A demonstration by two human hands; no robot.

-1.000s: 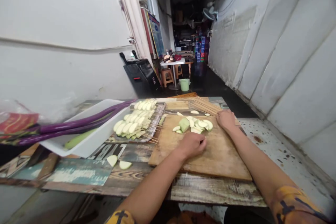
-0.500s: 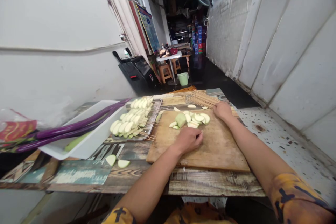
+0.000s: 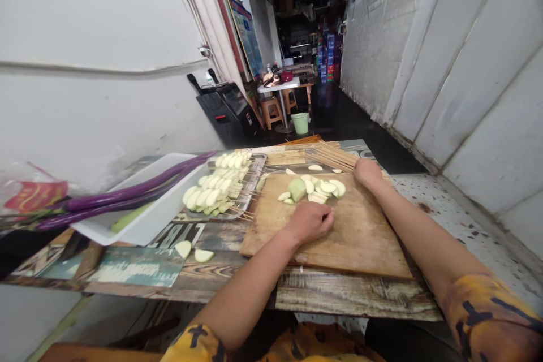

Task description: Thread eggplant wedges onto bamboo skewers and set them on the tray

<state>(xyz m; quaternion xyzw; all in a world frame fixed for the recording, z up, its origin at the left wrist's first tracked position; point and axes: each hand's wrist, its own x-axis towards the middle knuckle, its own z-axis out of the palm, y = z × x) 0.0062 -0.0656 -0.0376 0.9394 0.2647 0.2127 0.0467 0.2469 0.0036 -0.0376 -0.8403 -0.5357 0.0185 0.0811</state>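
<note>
My left hand (image 3: 313, 223) rests over the wooden cutting board (image 3: 360, 246) with its fingers curled in. Whatever it may hold is hidden. Just beyond it lie a pale green chunk (image 3: 296, 189) and several cut slices (image 3: 327, 187), light inside with green skin. My right hand (image 3: 368, 173) is at the board's far right corner, fingers closed at the near ends of a bundle of bamboo skewers (image 3: 333, 154). Left of the board, a metal tray (image 3: 259, 165) holds several skewers threaded with pale slices (image 3: 214, 186).
A white plastic bin (image 3: 146, 232) at the left holds long purple eggplants (image 3: 139, 189) and a green vegetable (image 3: 132, 217). Two cut pieces (image 3: 203, 255) lie on the wood-patterned table (image 3: 229, 271). A red-printed plastic bag (image 3: 36, 197) is at far left. A green bucket (image 3: 301, 123) stands on the floor beyond.
The camera view has shifted slightly, so the scene sits a little further right. Both hands keep nearly the same places, the left curled over the board, the right at the skewers.
</note>
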